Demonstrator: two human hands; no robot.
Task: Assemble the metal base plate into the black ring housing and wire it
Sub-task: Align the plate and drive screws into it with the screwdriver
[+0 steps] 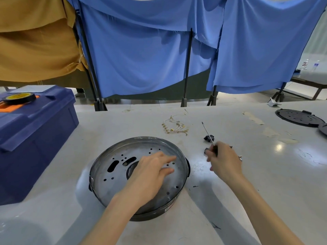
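One perforated plate (113, 181) in black ring (152, 215); left hand (152, 172) flat, right hand (224, 161) grips screwdriver (207, 132).

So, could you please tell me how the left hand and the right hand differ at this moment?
The left hand is open, fingers extended over the metal base plate; the right hand curls round a screwdriver. The left hand is above the black ring housing, the right hand beside it. Both are bare.

A left hand (152, 172) rests flat on a metal base plate (115, 183) seated in a black ring housing (152, 215). At three o'clock, a right hand (224, 163) grips a screwdriver (208, 134); wires (174, 127) lie at one o'clock.
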